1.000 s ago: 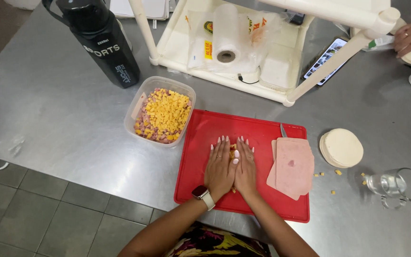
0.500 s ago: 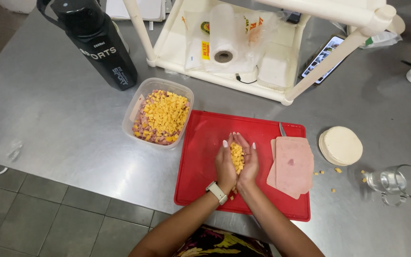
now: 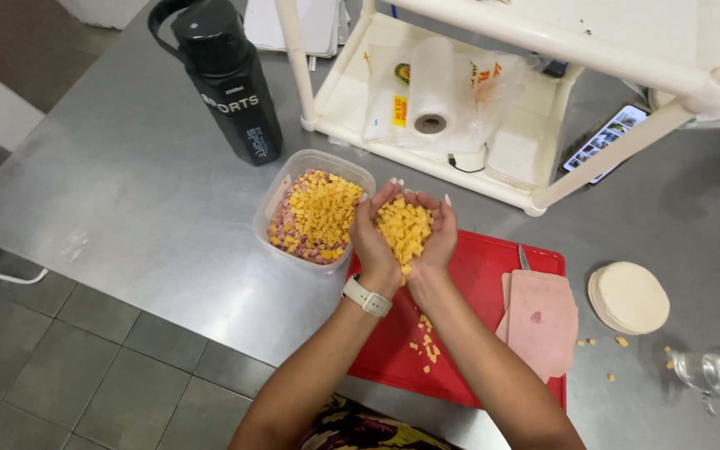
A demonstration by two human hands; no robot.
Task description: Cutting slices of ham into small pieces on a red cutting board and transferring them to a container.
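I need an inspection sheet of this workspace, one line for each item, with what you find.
Surface: steel table, with a red cutting board near its front edge.
Job's things: yellow cheese cubes cupped in both hands; clear tub of yellow and pink cubes beside the board; loose cubes on the board.
Clutter: pink ham slices, stack of dough discs, glass, black bottle, phone.
Hands: left hand and right hand pressed together, palms up, above the board's left end.
Cables: short dark cable on the white rack.
Surroundings: grey tiled floor.
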